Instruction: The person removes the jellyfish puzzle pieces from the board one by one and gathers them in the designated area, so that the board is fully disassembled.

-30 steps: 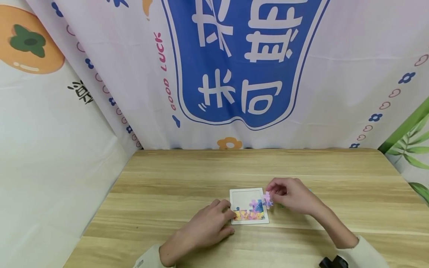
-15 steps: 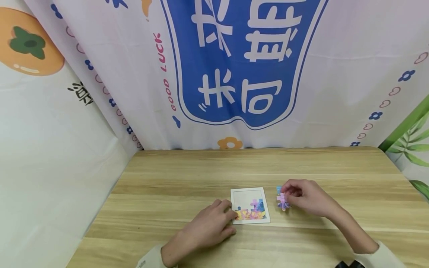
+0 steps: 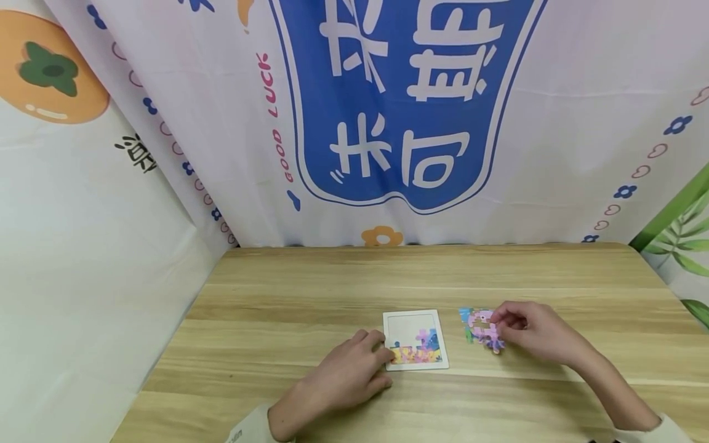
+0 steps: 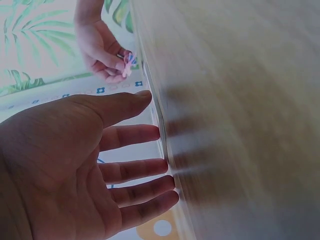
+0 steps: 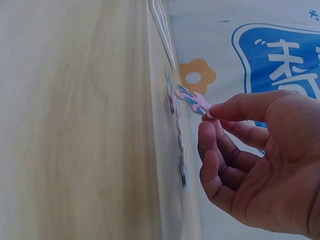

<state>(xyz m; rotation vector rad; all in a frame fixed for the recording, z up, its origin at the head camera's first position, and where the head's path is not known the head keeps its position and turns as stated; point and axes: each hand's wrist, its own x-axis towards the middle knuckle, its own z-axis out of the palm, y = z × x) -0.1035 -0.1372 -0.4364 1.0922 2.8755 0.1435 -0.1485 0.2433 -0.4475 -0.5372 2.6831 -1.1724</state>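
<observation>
Well, the right hand (image 3: 534,330) is pinching a pink-and-blue puzzle piece (image 5: 195,101) between thumb and fingers, holding it just above the loose pieces (image 3: 475,317) on the wooden table (image 3: 310,283). The left hand (image 3: 349,370), fingers extended, is touching the left edge of the partly filled white tray (image 3: 407,324).
</observation>
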